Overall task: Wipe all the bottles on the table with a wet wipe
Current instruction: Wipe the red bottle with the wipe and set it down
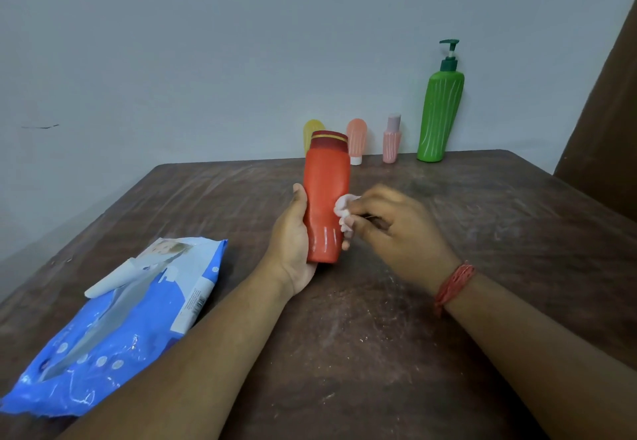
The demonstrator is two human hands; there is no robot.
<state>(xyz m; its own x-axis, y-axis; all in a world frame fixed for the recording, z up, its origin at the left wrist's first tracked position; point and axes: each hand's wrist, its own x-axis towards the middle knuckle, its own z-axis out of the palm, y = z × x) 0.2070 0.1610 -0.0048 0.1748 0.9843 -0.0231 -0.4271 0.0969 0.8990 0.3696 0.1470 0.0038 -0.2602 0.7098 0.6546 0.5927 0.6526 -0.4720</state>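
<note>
My left hand [291, 243] grips an orange-red bottle [325, 194] with a dark red cap, held upright above the middle of the table. My right hand [396, 229] pinches a crumpled white wet wipe [343, 212] against the bottle's right side. Along the far edge by the wall stand a yellow bottle [312, 131], half hidden behind the red cap, a salmon tube [356, 139] on a white cap, a small pink bottle [392, 139] and a tall green pump bottle [441, 112].
A blue pack of wet wipes [113, 329] lies on the brown table [396, 336] at the near left, its flap raised. A grey wall rises behind the table. A brown curtain or panel [606, 122] hangs at the right.
</note>
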